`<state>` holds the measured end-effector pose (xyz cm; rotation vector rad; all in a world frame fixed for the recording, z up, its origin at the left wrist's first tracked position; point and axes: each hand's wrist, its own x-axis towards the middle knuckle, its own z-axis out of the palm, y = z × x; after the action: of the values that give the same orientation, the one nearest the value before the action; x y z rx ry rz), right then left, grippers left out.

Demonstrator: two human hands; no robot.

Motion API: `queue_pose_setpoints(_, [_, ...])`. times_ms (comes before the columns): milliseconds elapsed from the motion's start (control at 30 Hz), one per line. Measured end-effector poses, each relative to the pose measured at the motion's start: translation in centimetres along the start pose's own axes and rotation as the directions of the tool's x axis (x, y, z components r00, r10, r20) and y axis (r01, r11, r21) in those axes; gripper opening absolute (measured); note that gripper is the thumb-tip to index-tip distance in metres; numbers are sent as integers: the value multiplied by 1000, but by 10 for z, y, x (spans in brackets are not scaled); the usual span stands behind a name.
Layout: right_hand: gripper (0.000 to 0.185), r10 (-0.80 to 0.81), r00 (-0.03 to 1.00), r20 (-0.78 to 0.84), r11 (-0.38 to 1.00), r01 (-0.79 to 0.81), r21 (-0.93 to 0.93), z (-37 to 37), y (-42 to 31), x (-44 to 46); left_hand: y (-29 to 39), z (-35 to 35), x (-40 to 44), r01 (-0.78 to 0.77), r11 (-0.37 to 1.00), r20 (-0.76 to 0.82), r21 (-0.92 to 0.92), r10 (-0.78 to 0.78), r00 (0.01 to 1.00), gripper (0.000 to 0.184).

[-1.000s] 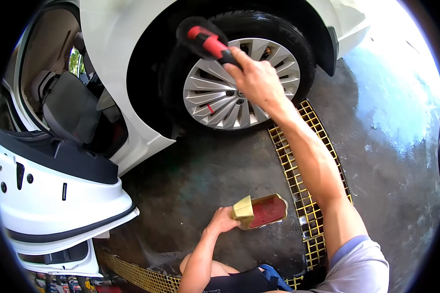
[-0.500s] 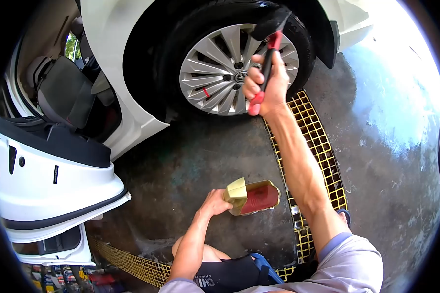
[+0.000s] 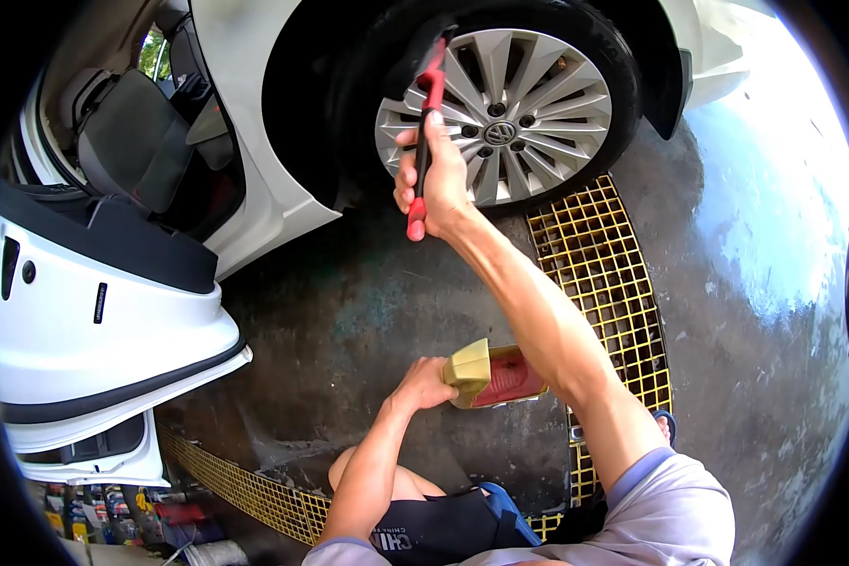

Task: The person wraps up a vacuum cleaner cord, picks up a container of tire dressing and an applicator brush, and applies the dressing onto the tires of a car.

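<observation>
My right hand (image 3: 436, 179) is wrapped round the red and black handle of a brush (image 3: 431, 85). The brush's dark head is at the upper left of the tyre (image 3: 623, 75), over the black sidewall; whether it touches I cannot tell. Behind the hand is the silver multi-spoke wheel rim (image 3: 575, 123) with a VW badge at its hub. Low in the middle, my left hand (image 3: 424, 382) grips a yellowish cut-open plastic container (image 3: 470, 368) by its left end. Its inside looks red, and my right forearm hides its right part.
A white car (image 3: 274, 217) stands ahead, its open door (image 3: 104, 330) at the left. Yellow floor grating (image 3: 594, 245) runs below the wheel and at lower left (image 3: 245, 486). The dark floor (image 3: 321, 321) looks wet at right. Assorted items lie at bottom left.
My right hand has swung left with the brush, from the tyre's upper right to its upper left. My left hand and the container have barely shifted. The view has turned slightly.
</observation>
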<state>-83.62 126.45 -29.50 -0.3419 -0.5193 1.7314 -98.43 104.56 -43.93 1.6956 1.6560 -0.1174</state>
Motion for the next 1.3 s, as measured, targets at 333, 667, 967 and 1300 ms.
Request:
queue_pose_setpoints(333, [64,444,896,-18,679,-350,-646,-56,76,-25,4,-5,-1,13,998,-2,-55,-13,1000,46])
queue_pose_setpoints(667, [46,-378,926,-1,715,292,-635,5,-54,-24,8,-7,1,30,1000,11,-7,-30,999,41])
queue_pose_setpoints(967, [46,-598,765,237,-198,145,-969,2,-16,27,-1,2,2,-13,1000,-3,22,13,1000,41])
queue_pose_setpoints(1300, [39,-265,862,432,-419,300,-857,-15,-38,-7,-16,8,-5,10,994,-42,-112,-14,999,42])
